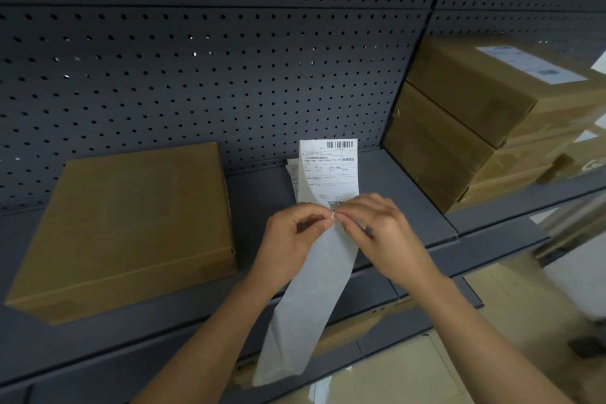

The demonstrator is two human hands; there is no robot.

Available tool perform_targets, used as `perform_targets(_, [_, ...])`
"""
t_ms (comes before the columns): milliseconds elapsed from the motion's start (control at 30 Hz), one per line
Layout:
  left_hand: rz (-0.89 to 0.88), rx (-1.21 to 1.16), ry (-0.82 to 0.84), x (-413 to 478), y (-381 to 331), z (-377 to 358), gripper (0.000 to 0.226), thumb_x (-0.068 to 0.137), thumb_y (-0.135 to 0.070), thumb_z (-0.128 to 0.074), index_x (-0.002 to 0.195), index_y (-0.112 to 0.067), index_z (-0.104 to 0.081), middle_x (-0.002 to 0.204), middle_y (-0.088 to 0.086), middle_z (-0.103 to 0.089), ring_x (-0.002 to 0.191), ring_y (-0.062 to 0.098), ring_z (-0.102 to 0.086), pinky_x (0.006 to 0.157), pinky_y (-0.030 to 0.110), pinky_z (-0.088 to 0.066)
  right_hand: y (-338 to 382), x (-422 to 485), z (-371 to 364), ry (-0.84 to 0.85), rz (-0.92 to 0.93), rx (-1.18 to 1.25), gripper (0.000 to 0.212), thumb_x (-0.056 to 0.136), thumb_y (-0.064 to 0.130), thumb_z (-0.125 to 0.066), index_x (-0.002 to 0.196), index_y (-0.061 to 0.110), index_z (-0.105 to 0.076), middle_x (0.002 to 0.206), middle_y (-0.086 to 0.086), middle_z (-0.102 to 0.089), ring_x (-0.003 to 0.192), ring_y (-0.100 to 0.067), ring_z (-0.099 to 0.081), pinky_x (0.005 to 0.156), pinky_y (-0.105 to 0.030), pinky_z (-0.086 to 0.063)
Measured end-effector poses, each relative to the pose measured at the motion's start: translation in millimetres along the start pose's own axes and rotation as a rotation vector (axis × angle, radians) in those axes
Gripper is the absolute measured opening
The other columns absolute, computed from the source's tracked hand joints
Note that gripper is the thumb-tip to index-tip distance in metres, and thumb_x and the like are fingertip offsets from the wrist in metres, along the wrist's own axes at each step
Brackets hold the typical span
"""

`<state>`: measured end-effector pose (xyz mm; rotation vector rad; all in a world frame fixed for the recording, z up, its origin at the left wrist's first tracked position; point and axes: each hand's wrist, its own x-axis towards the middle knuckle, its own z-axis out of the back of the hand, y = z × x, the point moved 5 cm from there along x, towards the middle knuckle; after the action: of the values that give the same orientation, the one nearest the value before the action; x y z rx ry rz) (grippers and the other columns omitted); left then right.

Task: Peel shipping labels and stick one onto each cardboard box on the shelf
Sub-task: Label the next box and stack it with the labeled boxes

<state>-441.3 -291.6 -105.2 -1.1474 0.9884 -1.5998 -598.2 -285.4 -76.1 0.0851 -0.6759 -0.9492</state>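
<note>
A long label strip [306, 298] is held up in front of the shelf [423, 207] by both hands. The left hand [292, 236] is placed at the strip's left edge, with its fingers [323, 223] curled and pinched together on the paper. The right hand [387, 233] is placed directly opposite, and its fingers [352, 223] are likewise clamped on the strip, so that the fingertips of the two hands almost meet. Which layer of paper is held by which hand cannot be told. Above the hands, the printed shipping label [333, 167] is seen upright, with barcodes at its top and bottom and its left edge curled away. Below the hands, the blank length of the strip is left hanging down past the shelf's front edge.

A flat cardboard box [131, 223] is laid on the shelf to the left, well apart from the hands. To the right, stacked cardboard boxes [459, 128] are set against the perforated back panel [196, 59], and a white label [531, 64] is stuck to the top one. Further loose papers [292, 170] are seen lying on the shelf behind the strip.
</note>
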Motion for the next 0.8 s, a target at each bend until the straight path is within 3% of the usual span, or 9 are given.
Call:
perform_targets(133, [0.082, 0.022, -0.037, -1.0, 6.9, 1.7, 0.008, 0.090, -0.016, -0.069, 0.097, -0.016, -0.074, 0.092, -0.009, -0.074, 0.088, 0.006, -0.070, 0.082, 0.025, -0.058, -4.1, 0.3, 3.6, -0.074, -0.192, 0.168, 0.009, 0.095, 0.014, -0.063, 0.097, 0.017, -0.072, 0.095, 0.010, -0.067, 0.092, -0.002, -0.056, 0.081, -0.018, -0.043])
perform_targets(267, [0.178, 0.137, -0.130, -1.6, 13.1, 8.2, 0.006, 0.088, -0.016, -0.071, 0.092, -0.019, -0.074, 0.086, -0.010, -0.073, 0.081, 0.003, -0.069, 0.078, 0.019, -0.056, -14.2, 7.7, 8.9, -0.179, -0.444, 0.288, 0.012, 0.095, 0.013, -0.059, 0.089, 0.019, -0.068, 0.089, 0.012, -0.066, 0.080, 0.002, -0.056, 0.067, -0.006, -0.038])
perform_targets(400, [0.247, 0.184, -0.129, -2.1, 21.3, 8.7, 0.007, 0.089, -0.016, -0.070, 0.092, -0.016, -0.075, 0.083, -0.010, -0.073, 0.077, 0.002, -0.068, 0.073, 0.015, -0.052, -24.6, 18.7, 13.0, -0.280, -0.574, 0.332, 0.015, 0.095, 0.015, -0.056, 0.087, 0.019, -0.068, 0.083, 0.009, -0.066, 0.079, -0.009, -0.059, 0.063, -0.009, -0.040])
perform_targets(533, [0.306, 0.305, -0.083, -5.0, 29.4, 7.6, 0.006, 0.089, -0.014, -0.069, 0.084, -0.013, -0.073, 0.074, -0.012, -0.066, 0.069, -0.002, -0.062, 0.060, 0.003, -0.042, -31.6, 30.7, 21.5, -0.304, -0.580, 0.235, 0.017, 0.096, 0.016, -0.054, 0.089, 0.012, -0.068, 0.085, 0.002, -0.066, 0.083, -0.014, -0.058, 0.065, -0.012, -0.039])
perform_targets(567, [0.320, 0.340, -0.062, -6.0, 32.6, 8.0, 0.009, 0.088, -0.013, -0.069, 0.080, -0.014, -0.071, 0.073, -0.011, -0.065, 0.069, -0.001, -0.061, 0.060, 0.004, -0.042, -32.4, 33.6, 24.5, -0.303, -0.567, 0.204, 0.018, 0.097, 0.017, -0.053, 0.091, 0.010, -0.068, 0.086, 0.001, -0.066, 0.084, -0.014, -0.058, 0.065, -0.017, -0.039])
perform_targets(667, [0.362, 0.439, -0.005, -9.4, 44.2, 12.1, 0.019, 0.087, -0.013, -0.068, 0.069, -0.018, -0.066, 0.073, -0.005, -0.066, 0.072, 0.007, -0.064, 0.071, 0.026, -0.055, -35.1, 40.9, 34.6, -0.312, -0.516, 0.128, 0.019, 0.099, 0.018, -0.052, 0.097, 0.009, -0.069, 0.091, -0.002, -0.066, 0.086, -0.015, -0.058, 0.068, -0.024, -0.040])
perform_targets(800, [0.426, 0.577, 0.034, -15.6, 51.9, 18.5, 0.012, 0.086, -0.015, -0.066, 0.075, -0.016, -0.068, 0.077, -0.001, -0.068, 0.074, 0.014, -0.066, 0.074, 0.035, -0.060, -45.4, 46.3, 50.7, -0.341, -0.494, 0.072, 0.020, 0.098, 0.017, -0.051, 0.097, 0.009, -0.069, 0.094, -0.003, -0.068, 0.088, -0.020, -0.061, 0.073, -0.034, -0.049])
